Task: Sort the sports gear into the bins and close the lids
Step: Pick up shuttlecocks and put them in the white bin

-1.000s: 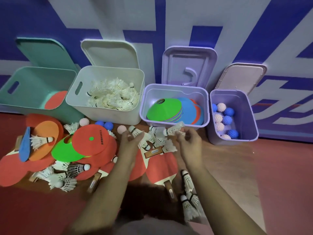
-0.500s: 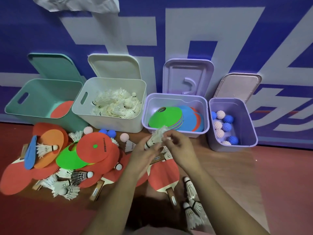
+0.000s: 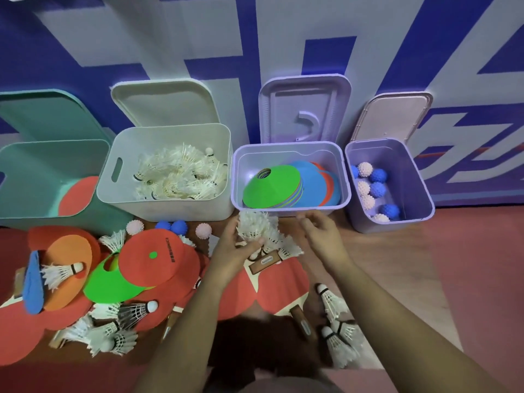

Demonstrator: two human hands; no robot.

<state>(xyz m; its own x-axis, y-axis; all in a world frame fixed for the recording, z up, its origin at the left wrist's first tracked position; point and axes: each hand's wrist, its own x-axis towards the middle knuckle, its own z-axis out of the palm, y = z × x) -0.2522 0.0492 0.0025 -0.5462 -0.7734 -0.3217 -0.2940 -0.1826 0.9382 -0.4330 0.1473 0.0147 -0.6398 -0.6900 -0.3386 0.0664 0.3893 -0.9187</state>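
Just before the purple cone bin [image 3: 283, 156], the left hand [image 3: 231, 252] has its fingers clamped round a bunch of shuttlecocks [image 3: 253, 226]; the right hand [image 3: 323, 234] hovers alongside, fingers loosely apart.

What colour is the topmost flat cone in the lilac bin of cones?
Bright green: the topmost flat plastic cone in the lilac plastic bin, head view.

Head view, downward over floor

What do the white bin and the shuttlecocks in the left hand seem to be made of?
White bin: matte moulded plastic, by its smooth walls and cut-out handle. Shuttlecocks in the left hand: white feather skirts, possibly synthetic; separate vanes show.
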